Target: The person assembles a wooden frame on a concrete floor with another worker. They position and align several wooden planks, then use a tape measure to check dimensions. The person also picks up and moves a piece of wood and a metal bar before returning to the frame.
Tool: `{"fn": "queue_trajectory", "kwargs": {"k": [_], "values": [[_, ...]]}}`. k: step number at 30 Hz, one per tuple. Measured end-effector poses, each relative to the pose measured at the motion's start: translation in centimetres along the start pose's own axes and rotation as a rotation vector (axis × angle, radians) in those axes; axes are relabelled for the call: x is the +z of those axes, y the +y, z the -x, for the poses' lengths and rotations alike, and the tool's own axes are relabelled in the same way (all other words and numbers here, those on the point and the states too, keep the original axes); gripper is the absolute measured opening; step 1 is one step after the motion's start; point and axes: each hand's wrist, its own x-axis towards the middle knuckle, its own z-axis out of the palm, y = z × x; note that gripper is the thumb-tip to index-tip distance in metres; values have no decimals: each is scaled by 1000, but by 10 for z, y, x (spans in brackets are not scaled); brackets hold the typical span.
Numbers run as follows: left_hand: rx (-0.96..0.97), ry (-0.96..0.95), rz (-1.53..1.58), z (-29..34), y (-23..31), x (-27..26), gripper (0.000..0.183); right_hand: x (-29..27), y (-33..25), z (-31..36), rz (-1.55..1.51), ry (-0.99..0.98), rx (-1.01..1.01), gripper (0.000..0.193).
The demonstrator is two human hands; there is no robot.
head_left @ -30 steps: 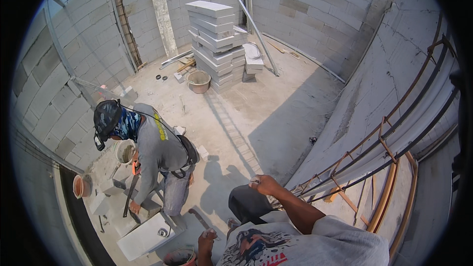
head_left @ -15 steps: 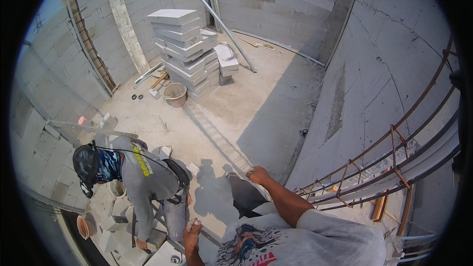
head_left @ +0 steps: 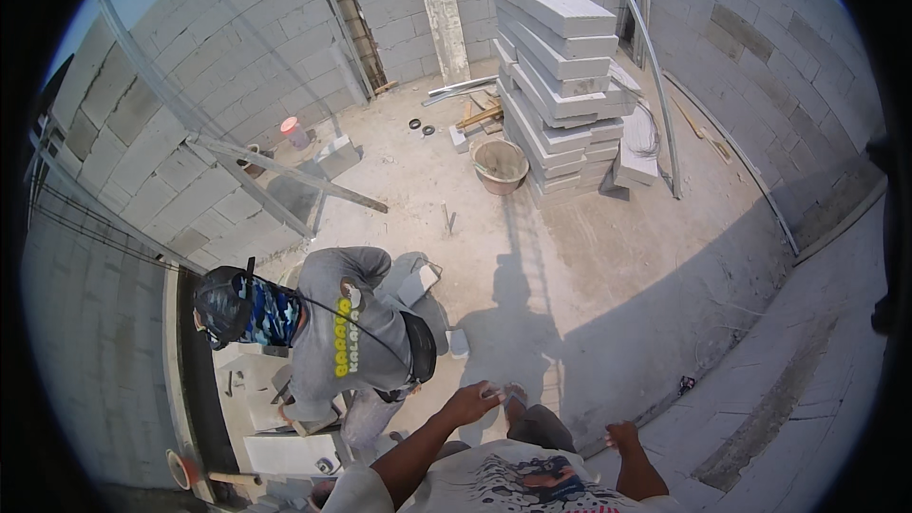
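My left hand [head_left: 472,403] hangs in front of my body with its fingers curled in, and I see nothing in it. Past it is my sandalled foot [head_left: 514,404]. My right hand [head_left: 622,437] is loosely closed, out at my right side near the block wall; it looks bare of any tool. To my left a co-worker [head_left: 347,342] in a grey shirt and dark cap bends over pale blocks. The co-worker's hand [head_left: 287,415] rests low by a grey block there. A white block slab [head_left: 285,454] lies nearest, with a small round item on it.
Ahead, a tall stack of white blocks [head_left: 556,66] stands beside a mortar bucket [head_left: 500,166]. A metal profile [head_left: 655,76] leans behind it. At left a slanted beam [head_left: 294,176] props against the wall, near a pink bucket [head_left: 294,131]. An orange bucket [head_left: 180,468] sits lower left.
My view has swung left, so the stack and co-worker appear farther right. My left hand has come forward, and my right hand has dropped back to my side. The co-worker remains bent over.
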Motion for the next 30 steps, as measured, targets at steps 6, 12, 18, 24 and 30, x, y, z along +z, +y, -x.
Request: {"fn": "queue_trajectory", "kwargs": {"k": [6, 12, 18, 24, 30], "values": [[258, 243, 232, -110, 117, -50, 55, -99, -89, -5, -394, 145, -106, 21], [140, 94, 51, -166, 133, -51, 57, -103, -163, -31, -494, 22, -107, 16], [64, -29, 58, -252, 134, -61, 59, -117, -204, -72, 17, -159, -29, 19], [-18, 112, -16, -382, 215, -133, 57, -198, -333, -133, -57, -92, 154, 21], [106, 235, -56, -485, 324, -211, 54, -285, -443, -219, -489, -1, -176, 19]]}}
